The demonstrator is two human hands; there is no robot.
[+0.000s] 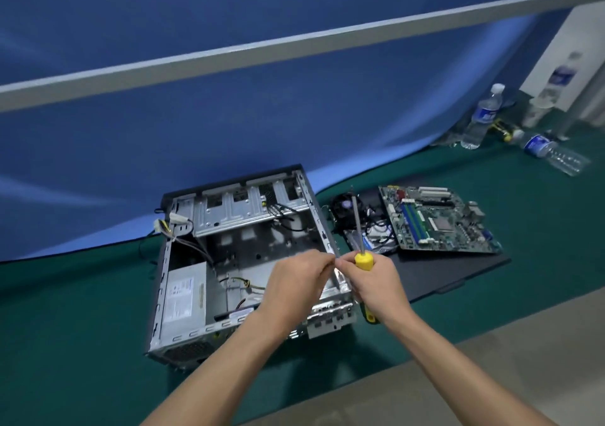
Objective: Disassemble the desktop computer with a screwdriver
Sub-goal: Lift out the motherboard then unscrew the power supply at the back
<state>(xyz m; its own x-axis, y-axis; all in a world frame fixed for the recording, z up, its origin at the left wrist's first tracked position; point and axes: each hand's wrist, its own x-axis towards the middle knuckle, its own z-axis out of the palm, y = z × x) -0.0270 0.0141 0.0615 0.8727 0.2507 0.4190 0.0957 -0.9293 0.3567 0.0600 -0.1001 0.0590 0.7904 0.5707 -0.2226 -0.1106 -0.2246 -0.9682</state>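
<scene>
An open grey computer case (183, 298) lies on its side on the green mat, with a power supply (183, 298) at its near left and a drive cage (242, 209) at the far side. My right hand (376, 288) grips a screwdriver with a yellow handle (364, 261), its metal shaft pointing up and away. My left hand (294, 288) hovers over the case's right edge, fingertips pinched together and meeting the right hand's fingers; whether something small is between them is hidden.
A green motherboard (438, 219) lies on a black side panel (458, 271) to the right of the case, with a cooler fan (343, 209) and cables beside it. Water bottles (481, 117) stand and lie at the far right. A blue partition rises behind.
</scene>
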